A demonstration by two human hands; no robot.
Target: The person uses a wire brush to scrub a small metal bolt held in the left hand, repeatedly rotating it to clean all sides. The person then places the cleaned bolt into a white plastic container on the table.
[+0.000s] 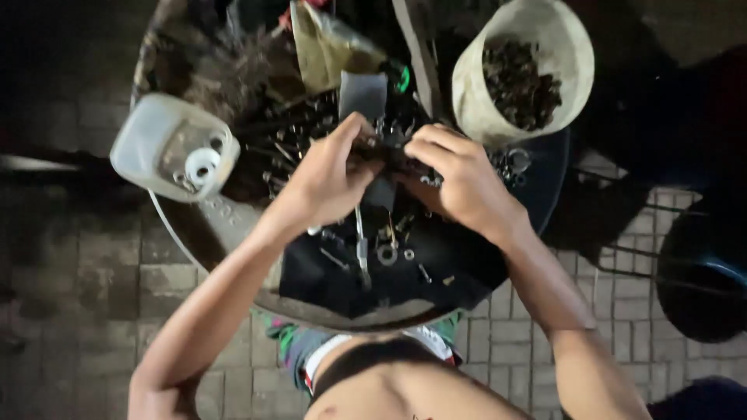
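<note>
Left hand (331,175) & right hand (459,175) close together, fingertips meeting on small dark hardware at ctr of round tray (233,225), loose bolts & washers (387,253) below, cut plastic jug (173,148) w/ washers left, bucket (521,66) of dark fasteners upper right, brick floor (78,280).

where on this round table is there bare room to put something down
Barest patch: the dark table surface at the near right, between the washer and the rim. Crowded: the middle, where the left hand and right hand work among loose hardware, and the far side with bucket and plastic tub.
</note>
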